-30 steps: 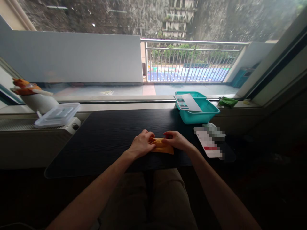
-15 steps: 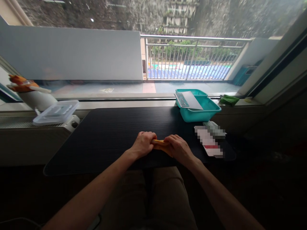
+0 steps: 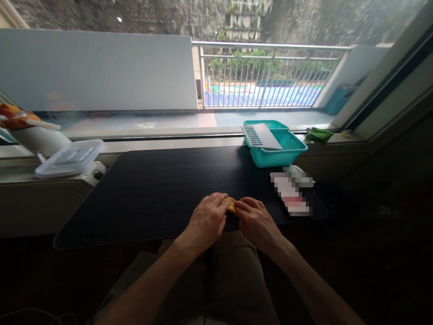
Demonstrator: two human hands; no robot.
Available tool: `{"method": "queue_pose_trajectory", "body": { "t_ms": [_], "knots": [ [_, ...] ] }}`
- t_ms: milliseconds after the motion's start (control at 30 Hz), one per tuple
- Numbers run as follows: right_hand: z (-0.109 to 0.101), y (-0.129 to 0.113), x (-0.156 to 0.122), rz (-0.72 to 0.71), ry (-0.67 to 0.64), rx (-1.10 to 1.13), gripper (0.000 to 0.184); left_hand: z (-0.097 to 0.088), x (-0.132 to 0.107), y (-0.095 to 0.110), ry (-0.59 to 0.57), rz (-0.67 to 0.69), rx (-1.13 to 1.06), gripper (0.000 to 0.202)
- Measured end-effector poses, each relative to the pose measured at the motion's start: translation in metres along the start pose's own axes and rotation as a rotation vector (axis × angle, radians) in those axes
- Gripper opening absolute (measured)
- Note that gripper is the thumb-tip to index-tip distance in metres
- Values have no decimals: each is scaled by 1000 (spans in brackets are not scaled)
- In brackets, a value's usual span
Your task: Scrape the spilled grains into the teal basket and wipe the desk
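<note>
Near the front edge of the black table [image 3: 152, 185], both hands pinch a small folded orange-yellow piece [image 3: 231, 205]. It looks soft, perhaps cloth, but fingers cover most of it and I cannot tell its kind. My left hand [image 3: 208, 219] is closed over its left end, fingers pressed together. On the right end, my right hand [image 3: 257, 221] grips with thumb and fingertips. The two hands are close together, with only a short stretch of the piece showing between them.
A teal basket [image 3: 277, 155] with a white slotted panel [image 3: 262, 136] across it stands at the back right. Blurred packets [image 3: 291, 196] lie on the right. A clear plastic lid [image 3: 69, 158] rests on the radiator at left. A green cloth [image 3: 319, 135] sits on the sill.
My hands have come closer together, and less of the orange-yellow piece shows between them. My left hand has turned and moved nearer to me. The whole view has shifted slightly.
</note>
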State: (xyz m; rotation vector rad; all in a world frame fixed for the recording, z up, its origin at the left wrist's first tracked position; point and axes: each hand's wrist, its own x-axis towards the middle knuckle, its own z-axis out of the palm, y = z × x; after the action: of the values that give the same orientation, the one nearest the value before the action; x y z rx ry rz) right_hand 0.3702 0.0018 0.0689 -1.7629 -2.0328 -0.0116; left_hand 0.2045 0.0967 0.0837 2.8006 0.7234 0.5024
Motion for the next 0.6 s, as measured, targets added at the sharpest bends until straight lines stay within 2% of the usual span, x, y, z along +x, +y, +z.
{"method": "queue_pose_trajectory", "body": {
  "t_ms": [67,167,300,433,600],
  "knots": [
    [-2,0,-2,13,-5,7,31,5,-1,2,-23,18,-20,28],
    [-4,7,-16,-6,12,-2,36,13,-6,9,-42,29,-12,24],
    [-3,15,-33,47,114,-115,35,21,-12,24,-55,45,15,32],
    [4,10,-43,138,189,-222,37,25,-17,31,-83,77,78,41],
    [15,7,-62,41,216,-179,43,23,-25,31,-108,117,121,45]
  ]
}}
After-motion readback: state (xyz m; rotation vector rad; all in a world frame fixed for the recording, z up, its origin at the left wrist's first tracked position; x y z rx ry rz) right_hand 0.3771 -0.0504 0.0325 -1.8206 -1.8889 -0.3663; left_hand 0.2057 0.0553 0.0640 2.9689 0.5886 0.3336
